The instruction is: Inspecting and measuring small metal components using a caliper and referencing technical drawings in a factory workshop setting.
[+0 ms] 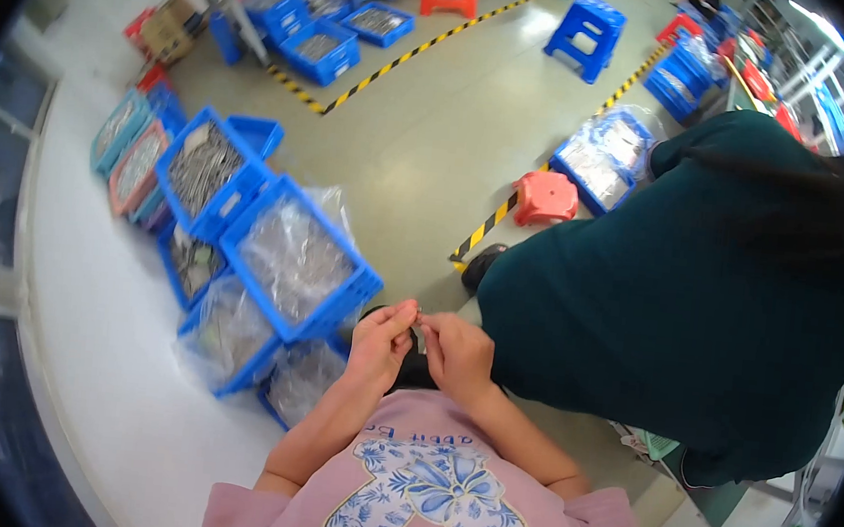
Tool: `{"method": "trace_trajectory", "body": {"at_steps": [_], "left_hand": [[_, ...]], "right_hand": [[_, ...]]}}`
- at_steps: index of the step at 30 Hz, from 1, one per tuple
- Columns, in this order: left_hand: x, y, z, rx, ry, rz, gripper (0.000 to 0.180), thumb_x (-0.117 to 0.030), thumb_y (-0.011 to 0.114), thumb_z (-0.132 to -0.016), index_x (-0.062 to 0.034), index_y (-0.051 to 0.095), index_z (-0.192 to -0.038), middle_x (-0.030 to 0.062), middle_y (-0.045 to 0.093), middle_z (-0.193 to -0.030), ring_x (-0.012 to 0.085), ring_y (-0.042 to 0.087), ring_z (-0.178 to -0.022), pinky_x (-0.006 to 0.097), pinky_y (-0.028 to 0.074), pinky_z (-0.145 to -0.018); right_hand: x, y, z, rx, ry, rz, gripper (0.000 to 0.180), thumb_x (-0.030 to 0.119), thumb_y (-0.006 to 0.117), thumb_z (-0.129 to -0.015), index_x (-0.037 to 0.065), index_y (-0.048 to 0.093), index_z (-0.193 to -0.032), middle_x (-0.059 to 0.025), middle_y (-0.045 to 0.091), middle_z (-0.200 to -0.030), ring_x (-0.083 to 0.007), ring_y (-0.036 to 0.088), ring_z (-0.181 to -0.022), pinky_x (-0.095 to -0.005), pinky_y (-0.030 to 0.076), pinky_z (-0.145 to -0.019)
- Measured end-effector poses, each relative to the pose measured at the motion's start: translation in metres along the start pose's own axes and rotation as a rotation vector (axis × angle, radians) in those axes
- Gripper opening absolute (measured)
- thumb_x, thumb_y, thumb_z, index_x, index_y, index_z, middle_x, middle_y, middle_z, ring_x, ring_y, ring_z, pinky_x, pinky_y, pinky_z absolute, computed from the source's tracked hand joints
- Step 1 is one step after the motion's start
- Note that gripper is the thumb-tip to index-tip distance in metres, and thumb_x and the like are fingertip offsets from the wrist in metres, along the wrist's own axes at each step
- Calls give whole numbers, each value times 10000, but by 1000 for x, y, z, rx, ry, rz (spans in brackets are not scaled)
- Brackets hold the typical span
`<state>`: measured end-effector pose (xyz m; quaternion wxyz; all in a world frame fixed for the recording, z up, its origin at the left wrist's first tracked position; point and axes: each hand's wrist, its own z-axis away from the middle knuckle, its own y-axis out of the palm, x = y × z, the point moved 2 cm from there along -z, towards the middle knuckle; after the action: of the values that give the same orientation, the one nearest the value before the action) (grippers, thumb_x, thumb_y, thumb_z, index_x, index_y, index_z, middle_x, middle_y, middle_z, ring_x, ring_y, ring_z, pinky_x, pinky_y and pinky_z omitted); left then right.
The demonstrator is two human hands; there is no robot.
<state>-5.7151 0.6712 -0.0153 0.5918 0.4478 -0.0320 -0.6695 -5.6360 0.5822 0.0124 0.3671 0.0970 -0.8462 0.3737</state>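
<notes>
In front of my chest, my left hand (382, 344) and my right hand (459, 353) meet at the fingertips. Both are closed in a pinch, thumbs against fingers. A tiny greyish piece (420, 313) shows between the fingertips; it looks like metal, but its kind is too small to tell. My fingers cover most of it. Just left of my hands is a blue crate (372, 287) holding a clear plastic bag (292, 252) of small parts.
Further left, another blue crate (222, 224) holds thin metal parts. A co-worker in a dark green top (660, 294) bends close on my right. Ahead are a low red stool (546, 198), a blue stool (587, 37) and black-and-yellow floor tape (399, 63).
</notes>
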Motion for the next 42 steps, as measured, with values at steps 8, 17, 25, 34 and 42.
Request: {"method": "trace_trajectory", "body": {"at_steps": [8, 17, 25, 34, 42], "left_hand": [[-33, 45, -103, 297, -385, -422, 146, -181, 537, -826, -38, 516, -804, 13, 505, -690, 52, 386, -515, 165, 314, -442], [-89, 100, -270, 611, -86, -980, 149, -193, 441, -854, -47, 473, -850, 6, 467, -669, 75, 418, -539, 212, 363, -476], [-251, 129, -377, 434, 317, -669, 195, -195, 405, -875, -2, 435, -883, 48, 471, -601, 109, 455, -492, 261, 383, -475], [-308, 169, -475, 180, 679, -862, 187, -202, 403, -879, -20, 436, -907, 76, 509, -627, 131, 496, -513, 269, 388, -456], [-334, 297, -625, 470, 211, -450, 167, -221, 435, -875, -58, 465, -850, -30, 410, -608, 50, 381, -506, 192, 314, -440]], "right_hand": [[-58, 11, -45, -268, 464, -87, 79, 145, 516, -795, 72, 531, -770, -101, 579, -638, -283, 568, -571, -369, 426, -492], [-148, 70, -155, -454, 671, 162, 121, 174, 515, -805, 66, 526, -752, -76, 588, -611, -235, 587, -553, -318, 442, -491], [-187, 133, -355, -306, 536, -387, 120, 116, 503, -828, 4, 484, -787, -82, 589, -613, -162, 588, -556, -248, 444, -511], [-255, 158, -486, -86, 292, -223, 73, 50, 547, -783, -7, 504, -796, -97, 586, -656, -160, 589, -570, -252, 468, -536], [-378, 113, -626, -245, 343, -382, 75, 13, 568, -762, -17, 500, -778, -72, 559, -637, -111, 541, -533, -209, 437, -487]]}}
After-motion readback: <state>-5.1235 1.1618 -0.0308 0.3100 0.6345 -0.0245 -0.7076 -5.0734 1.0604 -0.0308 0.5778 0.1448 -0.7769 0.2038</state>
